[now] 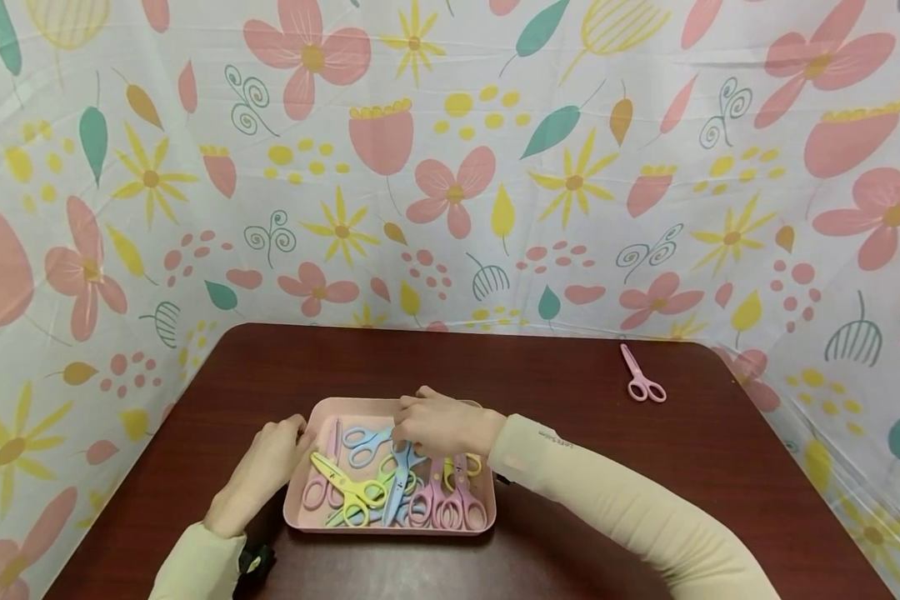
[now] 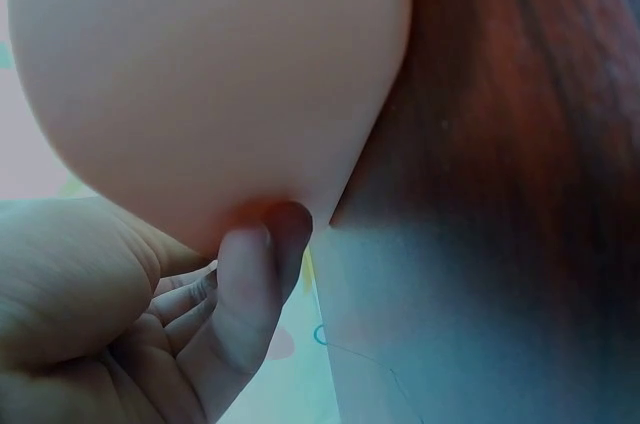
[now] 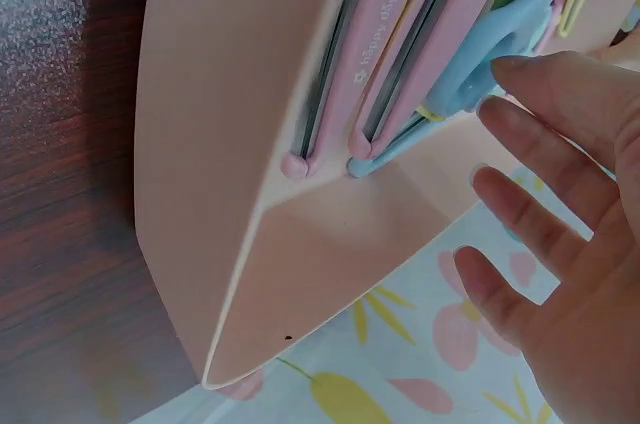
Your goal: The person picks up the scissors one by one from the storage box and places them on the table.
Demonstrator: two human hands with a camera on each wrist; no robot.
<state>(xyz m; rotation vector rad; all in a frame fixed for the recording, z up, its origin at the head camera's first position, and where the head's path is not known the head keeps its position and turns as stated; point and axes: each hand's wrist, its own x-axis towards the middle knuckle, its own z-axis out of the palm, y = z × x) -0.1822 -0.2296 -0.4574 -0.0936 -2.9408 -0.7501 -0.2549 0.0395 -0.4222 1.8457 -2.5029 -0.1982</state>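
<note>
A pale pink tray [image 1: 297,500] holds several children's scissors in pink, yellow, blue and green. My left hand [image 1: 264,457] is at the tray's left side; in the left wrist view its thumb and fingers pinch the tray's edge [image 2: 230,94]. Over the tray's far middle hovers my right hand [image 1: 438,421]. Seen from the right wrist, its fingers are spread and slightly bent. Thumb and index fingertips are at the handle of blue scissors [image 3: 490,49]; whether they touch cannot be told. Pink scissors [image 3: 375,54] lie beside these, and yellow scissors [image 1: 337,483] near the tray's left.
One pair of pink scissors [image 1: 637,375] lies alone on the dark brown table [image 1: 570,517], toward the back right. A flowered cloth [image 1: 450,200] hangs behind and along both sides of the table.
</note>
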